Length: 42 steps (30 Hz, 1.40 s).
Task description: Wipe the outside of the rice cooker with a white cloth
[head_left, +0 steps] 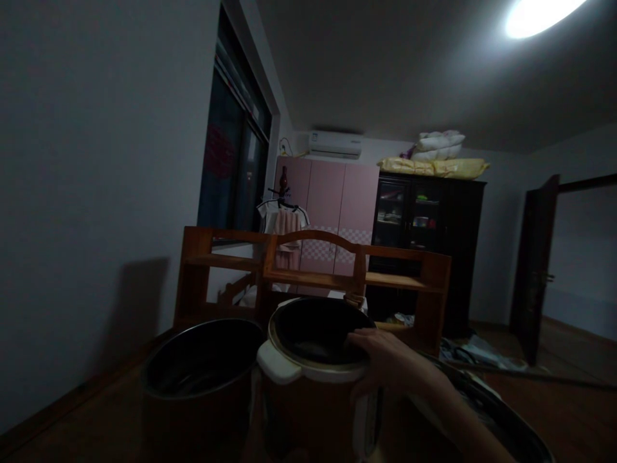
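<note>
A: Which is the largest body present?
B: The pink wardrobe [313, 193], far background, its doors crossed by a checkered band. Next in size, the wooden shelf [315, 279]: arched at the centre, with compartments to either side.

A: And the cooker [321, 418]?
B: Lower centre, upright, in front of the shelf. Its mouth is uncovered and round. Interior: black and smooth, with a dull sheen toward the bottom. Rim: a cream ring, widening at the left into a blunt lug. Outer wall: brownish in the low light, deeply shaded. A pale upright panel, bearing small dark marks, runs down the right side.

A: Smaller than that?
B: The pot [202, 392], just beside the cooker at the left; open at the top, dark inside, a thin edge catching the light. At the right, a dark curved object [501, 406], partly behind the forearm; its nature cannot be told.

A: The hands?
B: The right hand [373, 357] pinches the cooker's rim at its right side, fingers bent over into the mouth, thumb lower on the outer wall. The left hand [256, 418] appears as a dim form against the cooker's left side; whether its fingers are spread or closed cannot be told.
</note>
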Motion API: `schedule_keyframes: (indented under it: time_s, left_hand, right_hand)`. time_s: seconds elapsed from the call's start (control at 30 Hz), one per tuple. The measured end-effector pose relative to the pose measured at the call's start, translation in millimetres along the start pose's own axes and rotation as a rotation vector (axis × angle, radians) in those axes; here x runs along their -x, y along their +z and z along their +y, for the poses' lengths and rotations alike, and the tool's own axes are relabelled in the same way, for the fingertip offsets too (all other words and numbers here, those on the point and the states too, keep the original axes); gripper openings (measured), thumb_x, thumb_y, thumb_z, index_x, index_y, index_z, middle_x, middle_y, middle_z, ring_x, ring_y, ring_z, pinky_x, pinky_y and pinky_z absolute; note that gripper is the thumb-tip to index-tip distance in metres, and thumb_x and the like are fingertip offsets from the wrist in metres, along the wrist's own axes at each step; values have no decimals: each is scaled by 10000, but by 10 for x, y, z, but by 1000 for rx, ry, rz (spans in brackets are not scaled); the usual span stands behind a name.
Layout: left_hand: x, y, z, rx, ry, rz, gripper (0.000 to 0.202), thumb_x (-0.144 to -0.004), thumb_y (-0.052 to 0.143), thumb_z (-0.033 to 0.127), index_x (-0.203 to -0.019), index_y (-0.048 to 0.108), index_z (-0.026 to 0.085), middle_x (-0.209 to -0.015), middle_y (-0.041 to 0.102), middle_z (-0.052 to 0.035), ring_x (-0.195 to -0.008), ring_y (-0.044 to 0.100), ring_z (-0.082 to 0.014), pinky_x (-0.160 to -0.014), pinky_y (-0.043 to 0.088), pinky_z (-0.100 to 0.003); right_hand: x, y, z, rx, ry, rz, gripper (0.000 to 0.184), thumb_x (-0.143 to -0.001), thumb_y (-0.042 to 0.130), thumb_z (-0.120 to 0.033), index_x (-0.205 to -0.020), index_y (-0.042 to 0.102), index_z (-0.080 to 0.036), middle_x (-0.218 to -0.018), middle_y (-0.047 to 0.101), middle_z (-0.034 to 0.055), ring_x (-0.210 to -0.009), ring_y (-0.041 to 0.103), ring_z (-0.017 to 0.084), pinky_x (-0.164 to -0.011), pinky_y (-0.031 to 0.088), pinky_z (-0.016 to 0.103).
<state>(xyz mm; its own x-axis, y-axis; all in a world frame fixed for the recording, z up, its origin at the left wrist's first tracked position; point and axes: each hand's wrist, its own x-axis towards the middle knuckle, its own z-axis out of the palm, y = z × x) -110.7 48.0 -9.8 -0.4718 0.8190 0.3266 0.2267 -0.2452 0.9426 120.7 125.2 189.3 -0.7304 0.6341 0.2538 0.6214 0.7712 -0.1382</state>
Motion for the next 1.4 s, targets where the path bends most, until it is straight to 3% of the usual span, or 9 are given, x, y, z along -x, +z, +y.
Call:
schedule_keyframes:
  time_s: [0.1, 0.3, 0.43, 0.6, 0.8, 0.9, 1.0, 1.23, 1.4]
  left_hand:
    - [6, 9, -36, 19, -37, -10, 1210, -582, 877, 349, -1595, 214, 339, -1478, 562, -110, -1404, 498, -368, -1107, 478, -430]
    - [46, 40, -181, 26, -115, 10, 1226, -658, 788, 445, -1629, 60, 274, -1641, 352, -174, -1486, 377, -388, -1187, 368, -515]
    - [38, 74, -332, 90, -78, -1, 1222, -650, 786, 415, -1624, 70, 234, -1671, 289, -172, -1525, 310, -356, -1216, 329, -489]
    - [-32, 33, -421, 121, -76, -50, 1267, -637, 801, 395, -1627, 29, 231, -1685, 259, -160, -1521, 331, -325, -1190, 382, -438]
    - [-260, -54, -377, 170, -52, -202, 1290, -553, 881, 332, -1627, 173, 239, -1551, 491, -188, -1434, 463, -377, -1140, 437, -505]
    - [-400, -91, -316, 159, -3, -182, 1321, -483, 908, 279, -1616, 230, 221, -1560, 479, -190, -1465, 410, -395, -1177, 389, -524]
    - [-459, -135, -241, 77, 36, -156, 1339, -463, 901, 249, -1618, 223, 216, -1601, 428, -172, -1499, 352, -393, -1206, 353, -515]
    - [-294, -166, -142, 32, -8, -82, 1176, -631, 802, 253, -1626, 175, 259, -1662, 340, -96, -1529, 311, -315, -1220, 344, -435]
    - [-227, -202, -180, 10, -30, -76, 985, -770, 715, 322, -1616, 216, 237, -1626, 407, -97, -1482, 408, -284, -1191, 376, -422]
  right_hand:
    - [95, -114, 128, 2, 71, -47, 677, -569, 852, -677, -1074, 747, -239, -1131, 728, 83, -1068, 666, 306, -885, 488, 366]
    - [132, -66, 33, 22, 43, -55, 712, -587, 875, -634, -1137, 730, -205, -1187, 715, 101, -1121, 661, 312, -954, 482, 370]
    - [109, 62, 24, 14, 22, 12, 606, -706, 794, -656, -1093, 722, -197, -1225, 696, 115, -1156, 637, 291, -981, 448, 347]
    - [146, 197, -2, 3, 30, 103, 610, -651, 841, -660, -1010, 709, -185, -1078, 718, 90, -1021, 654, 281, -893, 441, 347]
    - [250, 335, -125, -22, 98, 213, 481, -692, 850, -572, -952, 716, -189, -1032, 728, 82, -1003, 658, 287, -974, 386, 405]
    - [204, 362, -198, -15, 156, 232, 523, -698, 824, -619, -971, 726, -184, -1056, 733, 104, -1018, 661, 314, -988, 372, 443]
    - [134, 351, -275, 38, 197, 222, 534, -703, 798, -647, -941, 728, -174, -1002, 741, 105, -979, 659, 326, -888, 406, 423]
    - [62, 396, -403, 97, 275, 238, 553, -695, 800, -629, -1011, 736, -180, -1020, 745, 104, -981, 654, 332, -844, 425, 407]
    - [0, 398, -561, 166, 301, 218, 642, -805, 622, -721, -1058, 741, -142, -1058, 755, 175, -1016, 671, 387, -884, 445, 472]
